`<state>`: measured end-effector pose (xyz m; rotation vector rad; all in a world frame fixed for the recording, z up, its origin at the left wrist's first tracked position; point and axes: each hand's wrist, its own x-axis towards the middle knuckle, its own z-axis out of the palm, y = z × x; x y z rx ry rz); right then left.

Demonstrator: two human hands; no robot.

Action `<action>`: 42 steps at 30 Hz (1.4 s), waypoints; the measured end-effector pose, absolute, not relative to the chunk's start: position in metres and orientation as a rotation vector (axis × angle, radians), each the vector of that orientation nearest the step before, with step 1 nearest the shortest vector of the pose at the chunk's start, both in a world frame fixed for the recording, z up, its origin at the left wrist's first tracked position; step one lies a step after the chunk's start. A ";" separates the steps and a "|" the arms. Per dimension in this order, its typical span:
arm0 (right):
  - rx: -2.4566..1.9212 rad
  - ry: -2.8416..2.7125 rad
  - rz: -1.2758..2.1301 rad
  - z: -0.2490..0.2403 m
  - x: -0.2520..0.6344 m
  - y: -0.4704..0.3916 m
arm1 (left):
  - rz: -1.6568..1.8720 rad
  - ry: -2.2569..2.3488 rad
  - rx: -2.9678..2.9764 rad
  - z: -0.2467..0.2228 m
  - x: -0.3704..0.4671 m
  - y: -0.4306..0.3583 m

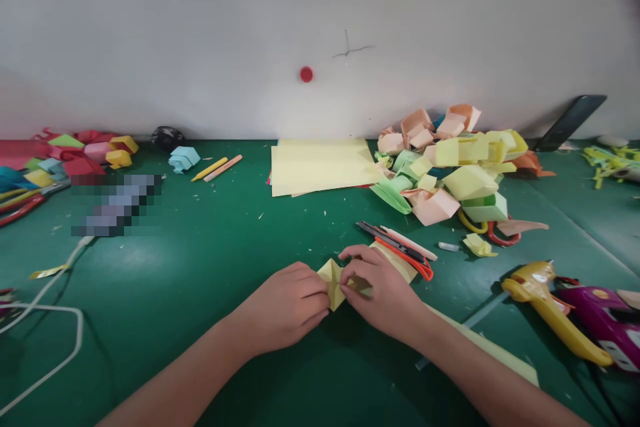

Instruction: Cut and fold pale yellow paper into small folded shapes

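Observation:
A small folded yellow paper [332, 275] lies between my hands near the front of the green table. My left hand [295, 303] has its fingers closed on the paper's left side, back of the hand up. On the right side, my right hand [377, 290] pinches the paper with thumb and fingertips. Creases meet at the middle of the paper. Just behind my right hand, partly under it, is a pale yellow sheet [407, 270] with a black and orange cutter [400, 250] on top.
Yellow sheets [323, 167] are stacked by the wall. Folded paper pieces [470, 183] pile up at the back right. A yellow glue gun [555, 307] is at the right, a white cable [80, 327] at the left. Scissors [25, 210] lie far left.

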<state>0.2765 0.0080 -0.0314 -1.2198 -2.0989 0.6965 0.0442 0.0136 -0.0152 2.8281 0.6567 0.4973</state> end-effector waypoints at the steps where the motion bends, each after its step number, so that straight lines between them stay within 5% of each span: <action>1: -1.232 -2.090 0.688 -0.032 0.276 0.008 | 0.491 0.647 2.834 -0.015 0.044 0.014; 42: -1.273 -2.290 0.450 -0.031 0.268 0.004 | 0.334 0.604 2.823 -0.003 0.045 0.008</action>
